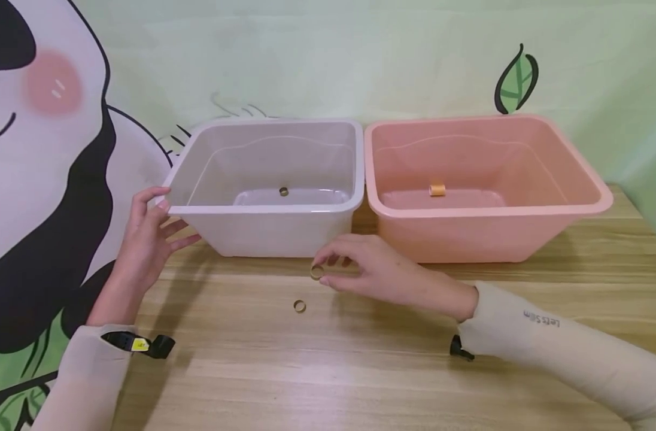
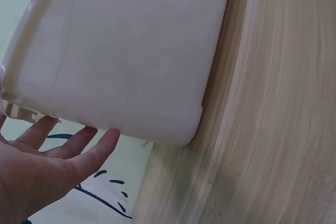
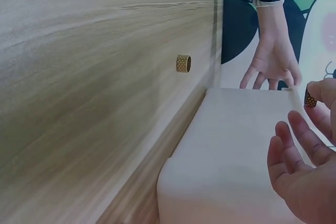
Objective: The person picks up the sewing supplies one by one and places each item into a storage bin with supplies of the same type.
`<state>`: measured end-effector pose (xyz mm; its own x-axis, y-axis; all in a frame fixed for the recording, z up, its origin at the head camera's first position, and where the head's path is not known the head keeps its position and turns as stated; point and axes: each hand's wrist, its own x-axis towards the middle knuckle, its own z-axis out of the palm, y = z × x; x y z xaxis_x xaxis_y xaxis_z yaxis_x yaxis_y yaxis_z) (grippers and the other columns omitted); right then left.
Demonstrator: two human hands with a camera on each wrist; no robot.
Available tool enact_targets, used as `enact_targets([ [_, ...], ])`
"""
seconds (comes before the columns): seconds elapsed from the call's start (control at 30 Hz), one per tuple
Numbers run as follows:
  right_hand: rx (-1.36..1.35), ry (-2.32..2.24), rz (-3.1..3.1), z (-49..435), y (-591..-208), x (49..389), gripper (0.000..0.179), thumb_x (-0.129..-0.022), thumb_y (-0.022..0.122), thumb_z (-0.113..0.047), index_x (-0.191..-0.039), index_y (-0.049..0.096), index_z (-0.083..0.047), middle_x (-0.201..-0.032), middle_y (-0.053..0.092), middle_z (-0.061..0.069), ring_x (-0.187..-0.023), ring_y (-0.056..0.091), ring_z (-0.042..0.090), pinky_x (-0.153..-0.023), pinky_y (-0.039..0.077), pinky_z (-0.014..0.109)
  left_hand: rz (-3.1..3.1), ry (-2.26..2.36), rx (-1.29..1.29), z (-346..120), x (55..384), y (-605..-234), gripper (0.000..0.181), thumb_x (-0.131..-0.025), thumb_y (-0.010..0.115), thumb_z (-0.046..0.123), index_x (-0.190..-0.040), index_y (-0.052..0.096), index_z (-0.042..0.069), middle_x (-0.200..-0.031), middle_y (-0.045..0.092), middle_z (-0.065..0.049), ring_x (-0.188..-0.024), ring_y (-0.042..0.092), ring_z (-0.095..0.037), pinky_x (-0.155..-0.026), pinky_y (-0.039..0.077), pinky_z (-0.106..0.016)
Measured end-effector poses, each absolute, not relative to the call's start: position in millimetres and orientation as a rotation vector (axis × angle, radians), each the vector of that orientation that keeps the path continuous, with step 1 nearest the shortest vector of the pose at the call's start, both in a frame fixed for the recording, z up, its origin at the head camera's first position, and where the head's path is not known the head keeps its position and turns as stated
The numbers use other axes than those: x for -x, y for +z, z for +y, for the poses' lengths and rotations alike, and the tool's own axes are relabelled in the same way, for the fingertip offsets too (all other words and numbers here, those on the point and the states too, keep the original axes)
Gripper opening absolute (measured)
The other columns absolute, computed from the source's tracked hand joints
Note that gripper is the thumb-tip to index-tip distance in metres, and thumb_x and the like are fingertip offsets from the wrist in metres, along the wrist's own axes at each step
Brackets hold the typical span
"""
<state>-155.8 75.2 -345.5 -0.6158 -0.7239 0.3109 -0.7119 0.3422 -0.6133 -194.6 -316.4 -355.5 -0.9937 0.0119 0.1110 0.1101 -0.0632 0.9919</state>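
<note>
Right hand (image 1: 382, 269): the thumb and forefinger pinched a brass ring (image 3: 310, 99) just in front of the white tub (image 1: 269, 233); the remaining fingers, seen from the right wrist, were loosely curved. Left hand (image 1: 147, 239): the fingers gripped the near left corner of the white tub, part of them at the rim and the others spread below it along the outer wall. A second ring (image 3: 182, 63), with a patterned outer face, rested on the bench (image 1: 360, 371), nearer the person than the held one. A third ring (image 1: 284, 191) lay on the floor of the white tub. Just beside it, to the right, stood a pink tub (image 1: 522, 239) containing an orange roll (image 1: 437, 190).
</note>
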Motion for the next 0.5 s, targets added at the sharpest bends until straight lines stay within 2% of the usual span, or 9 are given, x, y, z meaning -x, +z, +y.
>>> enact_targets([
  [0.23,1.385,-1.161,2.582,76,-339,157,0.024,-0.088,0.067,-0.031,-0.11,0.064,-0.022,-0.104,0.063,-0.015,-0.095,0.058,0.001,-0.083,0.051,0.021,-2.074,-2.27,0.178,-323,194,-357,0.037,-0.099,0.05,0.025,-0.133,0.035,0.026,-0.143,0.033,-0.008,-0.109,0.059,-0.026,-0.076,0.054,-0.051],
  [0.5,1.45,-1.201,2.574,73,-332,160,0.022,-0.087,0.069,-0.027,-0.108,0.064,-0.02,-0.1,0.063,-0.014,-0.092,0.061,0.006,-0.08,0.051,0.017,-2.062,-2.304,0.212,-334,200,-357,0.034,-0.1,0.047,0.023,-0.131,0.036,0.025,-0.142,0.032,-0.009,-0.106,0.061,-0.026,-0.074,0.055,-0.052],
])
